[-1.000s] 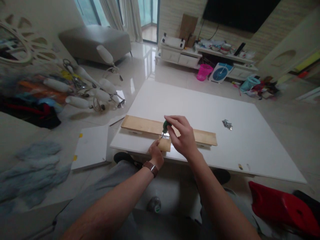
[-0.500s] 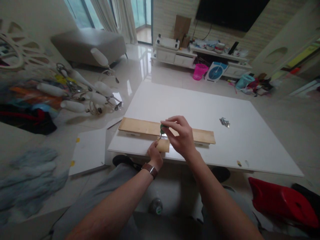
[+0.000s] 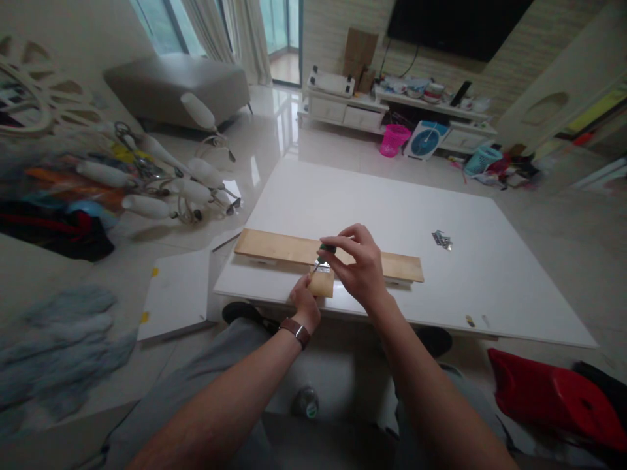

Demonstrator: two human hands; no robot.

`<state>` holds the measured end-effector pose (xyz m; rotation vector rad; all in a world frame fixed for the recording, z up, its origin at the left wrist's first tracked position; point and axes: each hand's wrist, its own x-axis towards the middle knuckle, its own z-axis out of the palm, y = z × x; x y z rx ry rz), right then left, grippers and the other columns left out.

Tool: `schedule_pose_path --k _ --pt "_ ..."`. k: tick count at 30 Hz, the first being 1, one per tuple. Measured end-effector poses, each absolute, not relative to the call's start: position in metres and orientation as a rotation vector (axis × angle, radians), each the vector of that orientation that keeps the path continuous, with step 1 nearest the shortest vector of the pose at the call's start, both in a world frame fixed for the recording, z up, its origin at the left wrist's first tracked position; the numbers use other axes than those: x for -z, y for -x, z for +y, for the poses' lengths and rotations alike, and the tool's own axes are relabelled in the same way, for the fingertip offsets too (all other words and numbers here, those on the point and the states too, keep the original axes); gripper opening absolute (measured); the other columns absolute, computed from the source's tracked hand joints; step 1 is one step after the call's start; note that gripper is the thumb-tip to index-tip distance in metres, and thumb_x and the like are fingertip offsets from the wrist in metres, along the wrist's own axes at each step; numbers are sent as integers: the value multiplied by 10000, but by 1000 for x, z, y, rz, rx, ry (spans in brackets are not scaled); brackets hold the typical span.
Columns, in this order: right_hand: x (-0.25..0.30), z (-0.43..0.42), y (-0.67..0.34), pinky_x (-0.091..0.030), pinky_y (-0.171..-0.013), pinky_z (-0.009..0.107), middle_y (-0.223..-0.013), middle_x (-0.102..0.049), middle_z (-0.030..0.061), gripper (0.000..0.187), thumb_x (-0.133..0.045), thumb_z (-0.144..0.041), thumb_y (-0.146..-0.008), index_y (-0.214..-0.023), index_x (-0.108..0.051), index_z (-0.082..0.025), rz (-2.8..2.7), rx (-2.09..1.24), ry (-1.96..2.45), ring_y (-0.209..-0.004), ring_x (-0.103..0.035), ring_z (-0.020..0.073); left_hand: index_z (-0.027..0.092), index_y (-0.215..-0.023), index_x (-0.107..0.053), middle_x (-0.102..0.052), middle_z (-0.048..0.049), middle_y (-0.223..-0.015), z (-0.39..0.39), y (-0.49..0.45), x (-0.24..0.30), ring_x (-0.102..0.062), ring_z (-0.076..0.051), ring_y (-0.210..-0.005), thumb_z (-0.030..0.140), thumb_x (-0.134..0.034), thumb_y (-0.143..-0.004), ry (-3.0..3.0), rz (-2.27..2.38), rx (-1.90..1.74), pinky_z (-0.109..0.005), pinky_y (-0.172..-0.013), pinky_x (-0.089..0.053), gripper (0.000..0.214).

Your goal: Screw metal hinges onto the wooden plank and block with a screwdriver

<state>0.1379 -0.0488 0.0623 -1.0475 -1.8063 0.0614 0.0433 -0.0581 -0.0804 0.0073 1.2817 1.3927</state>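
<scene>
My right hand [image 3: 361, 264] is closed around the green handle of a screwdriver [image 3: 326, 249], thumb and fingers pinching it. The shaft slants down and left toward a small wooden piece [image 3: 322, 286]. My left hand [image 3: 304, 300] grips that piece at its left edge, its fingertips close to the screwdriver's tip. A shiny metal plate, apparently a hinge [image 3: 323, 266], lies where the small piece meets a long wooden board [image 3: 279, 247]. Any screw under the tip is too small to make out. The long board rests on pale supports, partly hidden behind my right hand.
Beneath the work is a large white panel [image 3: 353, 202]. Several metal hinges [image 3: 441, 240] lie on its right part, small bits [image 3: 470, 320] near its front edge. A red plastic stool [image 3: 553, 391] stands at right, a lamp with white shades [image 3: 200, 171] at left, a bottle [image 3: 305, 401] below.
The green handle has tilted further to the right, with my right hand shifting slightly. My left hand keeps its hold on the small wooden piece. The whole view has moved a little.
</scene>
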Motion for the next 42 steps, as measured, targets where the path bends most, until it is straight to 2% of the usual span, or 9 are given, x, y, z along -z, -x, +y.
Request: schedule_pose_path --k 6,13,20,25,28,32,34,39,42 --pt "-67 -50 -140 -590 -970 459 -1195 -754 76 383 -608 -87 -984 -1279 -735 -296 -1883 -186 933 -1137 -696 235 111 -914 -685 -661 -23 -801 -58 -44 77 -608 -151 -713 252 -651 -771 -9 1273 -1371 -289 -679 -466 203" --pt "-63 -48 -141 -556 -734 390 -927 -678 37 130 -778 -255 -937 -1060 -794 -292 -1802 -55 1049 -871 -655 213 140 -865 -683 -660 -17 -790 -57 -43 84 -618 -149 -705 271 -684 -741 -4 1274 -1382 -263 -644 -455 180" --pt "-66 -48 -143 -587 -953 456 -1193 -743 75 402 -606 -83 -978 -1290 -733 -304 -1887 -151 933 -1127 -691 235 142 -890 -706 -674 -18 -793 -56 -43 86 -621 -154 -709 265 -668 -743 0 1260 -1368 -276 -651 -457 195" --pt "-63 -46 -143 -562 -755 392 -958 -693 37 173 -765 -224 -948 -1099 -790 -304 -1835 -62 1008 -900 -663 212 153 -845 -682 -654 -10 -782 -55 -44 89 -620 -160 -715 287 -703 -719 2 1278 -1405 -286 -666 -451 186" --pt "-64 -47 -143 -573 -810 420 -1009 -702 43 184 -755 -228 -946 -1112 -784 -303 -1822 -73 1011 -944 -673 219 150 -860 -689 -669 -18 -797 -56 -43 90 -629 -168 -732 300 -693 -717 -21 1262 -1390 -293 -678 -455 208" --pt "-68 -49 -143 -582 -938 455 -1158 -752 71 350 -625 -102 -965 -1239 -746 -284 -1892 -166 910 -1097 -695 234 144 -900 -707 -680 -24 -810 -57 -43 88 -629 -168 -721 333 -691 -733 -34 1253 -1363 -303 -679 -452 252" --pt "-68 -49 -143 -584 -914 440 -1122 -762 61 354 -620 -103 -973 -1246 -744 -292 -1913 -178 899 -1069 -698 226 144 -891 -702 -673 -18 -799 -57 -43 87 -621 -163 -705 344 -708 -728 -21 1263 -1371 -300 -670 -447 258" --pt "-64 -48 -143 -548 -740 386 -917 -673 34 148 -746 -259 -958 -1094 -790 -296 -1864 -76 1022 -866 -636 208 149 -852 -687 -655 -9 -778 -57 -43 85 -613 -155 -702 316 -720 -700 9 1271 -1391 -283 -660 -445 229" --pt "-66 -49 -143 -563 -796 418 -970 -687 40 174 -741 -261 -951 -1113 -784 -308 -1840 -89 1052 -918 -653 221 146 -866 -688 -658 -12 -794 -58 -43 85 -614 -153 -711 300 -713 -712 -15 1257 -1391 -281 -676 -454 220"
